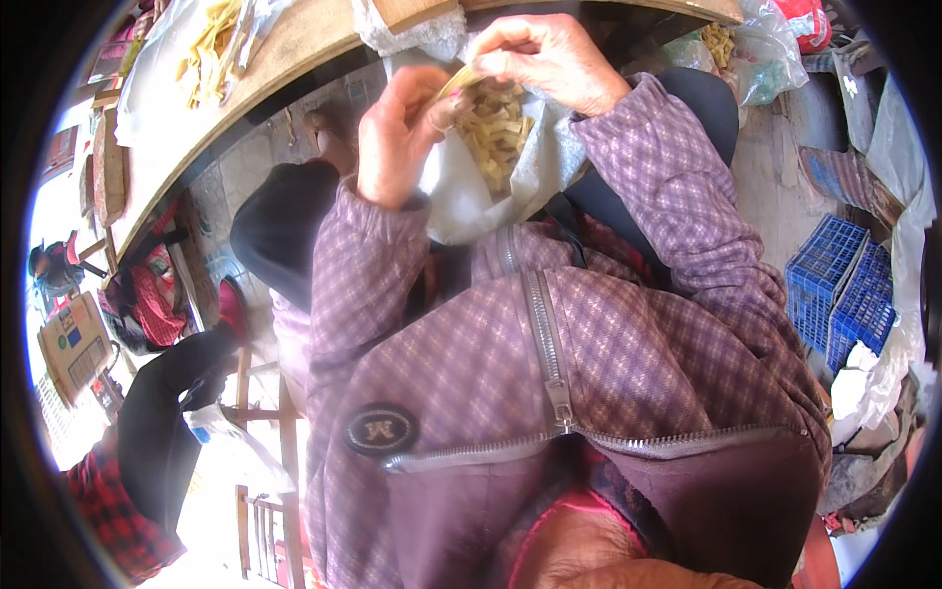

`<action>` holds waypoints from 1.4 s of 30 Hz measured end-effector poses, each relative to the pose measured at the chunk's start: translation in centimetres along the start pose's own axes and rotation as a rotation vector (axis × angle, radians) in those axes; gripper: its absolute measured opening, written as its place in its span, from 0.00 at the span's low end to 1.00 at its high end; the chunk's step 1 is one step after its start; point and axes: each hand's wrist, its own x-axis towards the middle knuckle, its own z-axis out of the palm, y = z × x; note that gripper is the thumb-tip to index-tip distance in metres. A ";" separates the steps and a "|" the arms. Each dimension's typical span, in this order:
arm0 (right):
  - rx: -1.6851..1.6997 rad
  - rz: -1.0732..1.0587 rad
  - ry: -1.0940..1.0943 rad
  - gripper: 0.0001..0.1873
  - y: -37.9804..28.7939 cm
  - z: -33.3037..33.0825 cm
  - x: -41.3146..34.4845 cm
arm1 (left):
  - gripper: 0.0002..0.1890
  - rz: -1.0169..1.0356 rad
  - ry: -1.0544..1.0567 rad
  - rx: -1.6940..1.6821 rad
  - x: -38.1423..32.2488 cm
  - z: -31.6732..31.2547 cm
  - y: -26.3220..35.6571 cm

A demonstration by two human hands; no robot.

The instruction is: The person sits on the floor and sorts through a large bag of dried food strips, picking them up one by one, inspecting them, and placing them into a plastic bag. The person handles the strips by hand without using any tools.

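Observation:
My left hand (403, 132) and my right hand (548, 60) meet above my lap. A narrow bundle of pale yellow strips (458, 81) runs between their fingertips, and both hands pinch it. What the strips are made of I cannot tell. Just below, a white plastic sack (465, 210) lies open at my lap. Short yellow pieces (494, 140) of similar colour fill its mouth, partly covered by my fingers.
A wooden table (287, 55) curves across the far side, bearing a clear bag with long yellow strips (210, 55). Blue plastic crates (828, 269) stand at right. Another bag of yellow pieces (717, 44) lies at the upper right. Another person's dark-trousered leg (158, 420) is at left, near a wooden chair (287, 442).

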 end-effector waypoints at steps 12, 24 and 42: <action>-0.055 0.228 -0.010 0.07 2.5 0.2 -0.5 | 0.12 0.310 0.085 0.491 -2.1 3.0 -2.2; 0.395 0.318 -0.562 0.17 -0.3 0.4 -3.6 | 0.07 -0.044 -0.266 -0.364 -0.5 -2.1 3.5; -0.417 0.063 -0.184 0.15 3.2 2.6 -4.2 | 0.22 -0.580 -0.531 -0.966 -2.5 3.5 -6.2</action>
